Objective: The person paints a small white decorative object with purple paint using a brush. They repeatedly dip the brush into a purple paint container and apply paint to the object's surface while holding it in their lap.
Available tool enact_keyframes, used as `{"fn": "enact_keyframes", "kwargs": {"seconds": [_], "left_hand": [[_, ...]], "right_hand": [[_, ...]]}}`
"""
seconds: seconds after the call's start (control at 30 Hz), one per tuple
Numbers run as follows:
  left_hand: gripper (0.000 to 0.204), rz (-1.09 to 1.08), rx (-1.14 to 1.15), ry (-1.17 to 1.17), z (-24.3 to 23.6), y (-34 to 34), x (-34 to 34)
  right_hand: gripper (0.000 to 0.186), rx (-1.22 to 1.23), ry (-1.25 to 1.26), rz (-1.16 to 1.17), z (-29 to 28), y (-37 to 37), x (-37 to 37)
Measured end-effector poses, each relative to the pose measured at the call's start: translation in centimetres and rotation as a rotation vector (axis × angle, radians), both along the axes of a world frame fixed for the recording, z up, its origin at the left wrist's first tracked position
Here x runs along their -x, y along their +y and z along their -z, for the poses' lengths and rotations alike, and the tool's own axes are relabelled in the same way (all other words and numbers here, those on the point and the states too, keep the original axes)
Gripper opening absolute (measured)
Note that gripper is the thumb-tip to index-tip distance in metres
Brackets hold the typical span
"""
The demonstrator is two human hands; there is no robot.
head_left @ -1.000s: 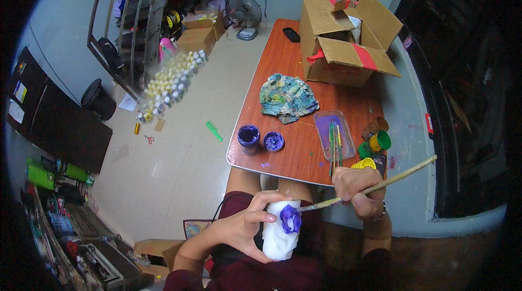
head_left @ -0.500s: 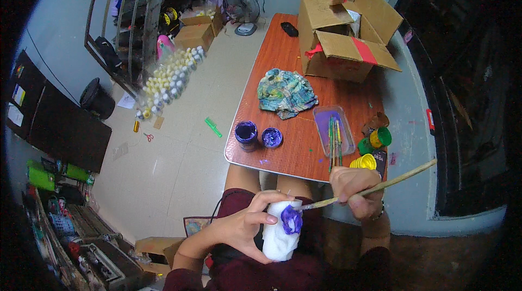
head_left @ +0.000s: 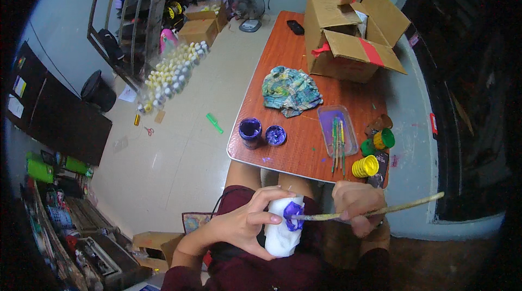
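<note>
A white candle [head_left: 280, 239], with what looks like a thin wick on top, rests upright but slightly tilted over my lap in my left hand [head_left: 246, 227]. Its raised front patch [head_left: 294, 216] is coated in purple paint. My right hand [head_left: 358, 204] is closed round a long paintbrush [head_left: 408, 204], held nearly level. The brush tip touches the purple patch. On the table before me stand a jar of purple paint [head_left: 250, 136] and, beside it, its paint-smeared lid [head_left: 275, 135].
On the red-brown table [head_left: 255, 98] lie a crumpled patterned cloth [head_left: 291, 91], a clear tray [head_left: 352, 141] with several brushes, a yellow container [head_left: 365, 166], a green one [head_left: 384, 138] and an open cardboard box [head_left: 340, 68]. Several white and yellowish pieces [head_left: 174, 71] cover floor at left.
The brush tip has moved from the patch's upper edge down to its middle. My right hand is slightly lower, and the brush lies flatter. The view has shifted a little.
</note>
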State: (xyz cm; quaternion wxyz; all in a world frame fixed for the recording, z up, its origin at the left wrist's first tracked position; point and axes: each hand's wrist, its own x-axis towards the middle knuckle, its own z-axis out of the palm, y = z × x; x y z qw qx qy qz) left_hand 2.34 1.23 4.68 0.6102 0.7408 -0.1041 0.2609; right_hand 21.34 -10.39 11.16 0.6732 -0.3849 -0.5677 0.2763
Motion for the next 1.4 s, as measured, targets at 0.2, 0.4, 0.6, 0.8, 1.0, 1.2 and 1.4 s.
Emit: {"fn": "enact_keyframes", "kwargs": {"seconds": [0.2, 0.4, 0.6, 0.8, 1.0, 1.2, 1.4], "left_hand": [[0.102, -0.002, -0.178, -0.011, -0.3, 0.3, -0.1], [0.102, 0.016, -0.179, 0.016, -0.6, 0.6, -0.3], [0.103, 0.018, -0.173, 0.009, -0.5, 0.7, -0.3], [0.104, 0.006, -0.158, 0.016, -0.4, 0.8, -0.2], [0.105, -0.005, -0.131, 0.013, 0.0, 0.6, 0.0], [0.104, -0.075, -0.144, -0.021, 0.3, 0.8, 0.3], [0.099, -0.155, -0.186, -0.082, 0.2, 0.7, 0.5]], "right_hand": [[0.028, -0.047, -0.102, 0.046, -0.5, -0.3, 0.2], [0.005, -0.136, -0.284, -0.225, -0.8, -0.3, -1.4], [0.005, -0.079, -0.293, -0.191, -0.9, -0.6, -1.0], [0.007, -0.168, -0.421, -0.312, -1.1, 0.3, -2.0], [0.005, -0.170, -0.379, -0.259, -0.7, -0.7, -1.8], [0.009, -0.182, -0.355, -0.242, -1.1, -0.8, -1.6], [0.015, -0.278, -0.224, -0.154, 0.4, -0.2, -1.1]]}}
